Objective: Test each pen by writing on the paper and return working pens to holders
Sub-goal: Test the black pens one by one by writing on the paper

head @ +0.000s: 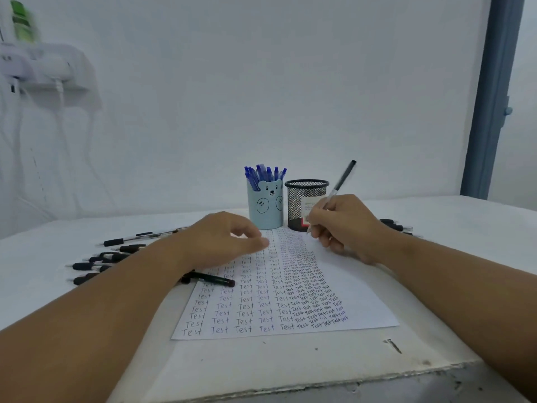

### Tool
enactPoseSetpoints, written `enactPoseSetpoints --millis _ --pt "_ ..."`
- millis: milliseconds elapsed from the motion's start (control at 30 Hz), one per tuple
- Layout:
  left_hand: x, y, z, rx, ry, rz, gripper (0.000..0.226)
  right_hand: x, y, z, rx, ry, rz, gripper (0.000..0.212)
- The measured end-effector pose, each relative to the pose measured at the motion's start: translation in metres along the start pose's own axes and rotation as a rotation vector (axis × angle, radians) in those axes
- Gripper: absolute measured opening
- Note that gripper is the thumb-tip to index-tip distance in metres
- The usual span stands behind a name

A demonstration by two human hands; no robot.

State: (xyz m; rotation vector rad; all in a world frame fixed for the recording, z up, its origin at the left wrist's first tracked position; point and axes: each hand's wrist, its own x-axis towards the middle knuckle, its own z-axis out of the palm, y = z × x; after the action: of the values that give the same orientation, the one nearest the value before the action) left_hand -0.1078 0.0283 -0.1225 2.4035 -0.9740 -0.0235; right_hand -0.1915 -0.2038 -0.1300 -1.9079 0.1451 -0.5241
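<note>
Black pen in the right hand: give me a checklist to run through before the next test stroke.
1. Grip: right hand pinches the black pen in a writing hold. Ok.
2. Tip on the paper: hidden behind the fingers. Cannot tell.
3. Sheet steadied: left hand rests on its upper left part. Ok.
4. Writing room: rows of "Test" fill most of the sheet; the right margin is bare. Ok.
5. Return spot: mesh holder stands upright with no pens showing above its rim; bear holder is full of blue pens. Ok.
6. Loose cap lies across the sheet's left edge, covering some writing. Not ok.
</note>
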Motion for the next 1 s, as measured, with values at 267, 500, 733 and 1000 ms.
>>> enactPoseSetpoints --millis 267,500,733,1000 --pt "-0.0002 -0.0022 -0.0043 0.11 -0.057 -0.053 0.035 0.0048 0.0062 0.0035 -0.332 -0.011 -0.062 0.021" --pt "-0.0009 -0.0012 -0.0044 0.098 -0.056 -0.058 0.033 0.0052 0.0074 0.0056 -0.375 -0.038 -0.067 0.019" --pt "-0.0008 -0.0019 -0.0042 0.091 -0.055 -0.061 0.032 0.0075 0.0069 0.0063 -0.478 -0.041 -0.096 0.026" --pt "-0.0007 -0.0026 -0.0039 0.081 -0.052 -0.062 0.033 0.0066 0.007 0.0055 -0.484 -0.057 -0.115 0.02"
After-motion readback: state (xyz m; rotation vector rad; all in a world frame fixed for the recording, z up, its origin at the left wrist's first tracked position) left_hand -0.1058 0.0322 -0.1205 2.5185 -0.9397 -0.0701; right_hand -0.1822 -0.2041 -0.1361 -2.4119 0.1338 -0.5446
